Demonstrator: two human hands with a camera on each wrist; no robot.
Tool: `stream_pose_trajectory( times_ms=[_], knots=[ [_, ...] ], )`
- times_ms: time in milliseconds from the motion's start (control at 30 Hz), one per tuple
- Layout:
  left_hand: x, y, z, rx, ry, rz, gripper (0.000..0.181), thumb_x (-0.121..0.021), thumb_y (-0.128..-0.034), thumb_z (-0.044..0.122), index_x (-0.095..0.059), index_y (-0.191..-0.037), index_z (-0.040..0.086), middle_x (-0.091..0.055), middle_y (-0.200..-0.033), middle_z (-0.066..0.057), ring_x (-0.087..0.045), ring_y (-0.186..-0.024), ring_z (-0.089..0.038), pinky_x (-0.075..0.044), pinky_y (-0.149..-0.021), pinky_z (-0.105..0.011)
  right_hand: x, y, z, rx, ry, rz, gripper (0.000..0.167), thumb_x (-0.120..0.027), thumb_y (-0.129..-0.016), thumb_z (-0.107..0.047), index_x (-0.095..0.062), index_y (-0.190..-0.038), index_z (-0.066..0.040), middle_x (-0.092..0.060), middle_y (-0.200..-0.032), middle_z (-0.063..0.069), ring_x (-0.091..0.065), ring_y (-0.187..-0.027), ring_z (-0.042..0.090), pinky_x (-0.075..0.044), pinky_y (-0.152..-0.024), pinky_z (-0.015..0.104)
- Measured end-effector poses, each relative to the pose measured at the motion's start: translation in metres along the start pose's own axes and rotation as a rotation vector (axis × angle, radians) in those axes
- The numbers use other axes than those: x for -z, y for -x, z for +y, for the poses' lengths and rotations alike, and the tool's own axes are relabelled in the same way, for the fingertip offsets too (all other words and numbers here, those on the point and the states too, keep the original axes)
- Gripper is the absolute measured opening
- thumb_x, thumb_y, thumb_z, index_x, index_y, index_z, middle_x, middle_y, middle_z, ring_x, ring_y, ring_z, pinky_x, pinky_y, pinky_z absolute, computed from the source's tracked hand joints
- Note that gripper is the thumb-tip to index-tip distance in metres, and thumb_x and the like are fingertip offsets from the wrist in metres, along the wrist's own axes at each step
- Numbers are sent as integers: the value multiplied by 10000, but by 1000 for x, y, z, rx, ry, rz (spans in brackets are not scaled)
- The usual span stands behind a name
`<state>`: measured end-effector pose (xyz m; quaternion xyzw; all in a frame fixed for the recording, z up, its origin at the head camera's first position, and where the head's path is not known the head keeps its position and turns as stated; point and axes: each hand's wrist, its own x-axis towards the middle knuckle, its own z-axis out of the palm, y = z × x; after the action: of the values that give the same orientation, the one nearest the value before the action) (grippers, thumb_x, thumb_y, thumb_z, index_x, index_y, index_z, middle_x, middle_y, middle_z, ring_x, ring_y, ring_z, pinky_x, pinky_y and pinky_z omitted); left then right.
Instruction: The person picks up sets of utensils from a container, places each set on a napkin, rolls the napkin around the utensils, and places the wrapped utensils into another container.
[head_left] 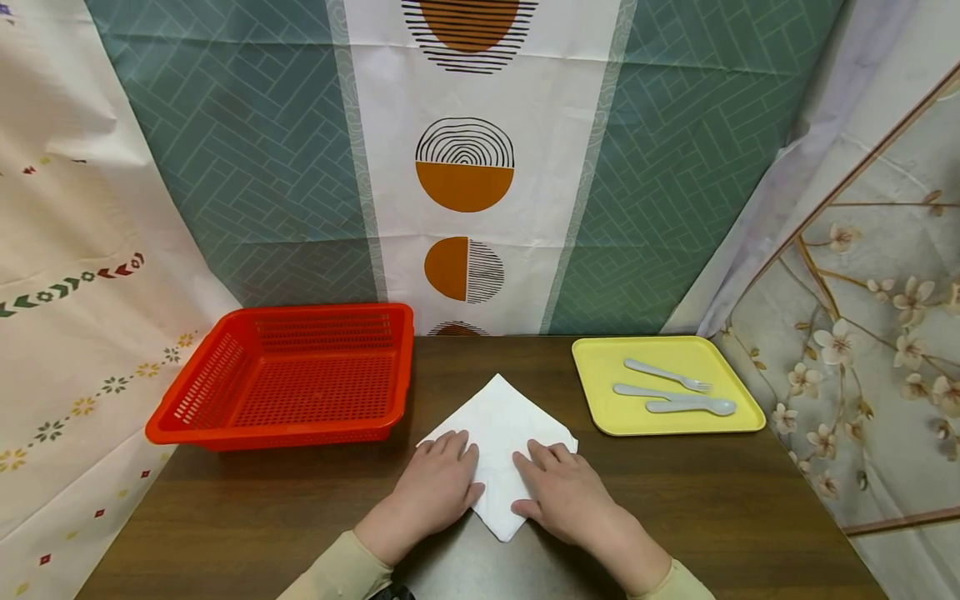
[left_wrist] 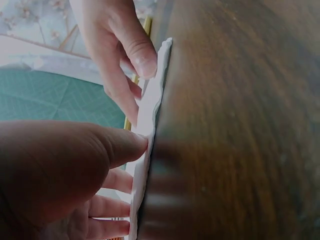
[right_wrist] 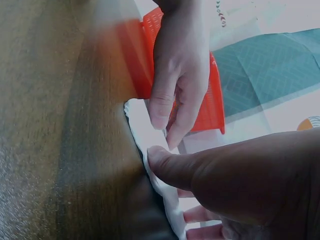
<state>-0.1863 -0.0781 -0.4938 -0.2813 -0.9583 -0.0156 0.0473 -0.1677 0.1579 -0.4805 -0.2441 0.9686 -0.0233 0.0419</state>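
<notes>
A white folded paper napkin (head_left: 498,425) lies on the table like a diamond, one corner toward the far side and one toward me. My left hand (head_left: 441,483) rests on its left part, fingers relaxed and spread over the paper. On the right part my right hand (head_left: 564,492) presses down in much the same way. From the left wrist view, the left thumb (left_wrist: 122,146) touches the near edge of the napkin (left_wrist: 150,112). The right thumb (right_wrist: 172,165) touches that edge too in the right wrist view. The fingertips lie flat on the paper.
A red plastic basket (head_left: 281,435) stands at the back left of the brown wooden table (head_left: 300,517). At the back right, a yellow tray (head_left: 600,367) holds a grey fork (head_left: 667,374), a spoon (head_left: 693,406) and a partly covered knife (head_left: 637,390). Patterned cloths hang behind.
</notes>
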Motion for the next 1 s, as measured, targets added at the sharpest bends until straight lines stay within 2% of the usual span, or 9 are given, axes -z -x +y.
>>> stream_pose_trajectory(
  times_ms=[300, 567, 1000],
  knots=[
    [0, -4, 2, 23, 8, -34, 553, -784, -1007, 422, -709, -1387, 26, -638, -1494, -244, -606, -1378, -421, -512, -1091, -604, -4, -3, 2, -5, -8, 47, 665, -764, -1018, -521, -647, -1534, -119, -597, -1560, 167, -576, -1331, 390, -521, -1081, 605],
    [1, -5, 1, 25, 0, -38, 547, -797, -998, 415, -717, -1390, 41, -645, -1490, -235, -613, -1376, -417, -517, -1096, -600, -4, -3, 1, -36, -45, 15, 677, -774, -1013, -517, -636, -1547, -126, -576, -1587, 165, -554, -1367, 394, -503, -1106, 613],
    [-3, -6, -1, 25, 14, -43, 548, -797, -995, 439, -709, -1354, 33, -643, -1496, -236, -613, -1378, -418, -515, -1109, -599, -3, -1, 5, -35, -47, 17, 673, -768, -1016, -520, -629, -1559, -148, -565, -1611, 130, -548, -1394, 376, -498, -1110, 616]
  ],
)
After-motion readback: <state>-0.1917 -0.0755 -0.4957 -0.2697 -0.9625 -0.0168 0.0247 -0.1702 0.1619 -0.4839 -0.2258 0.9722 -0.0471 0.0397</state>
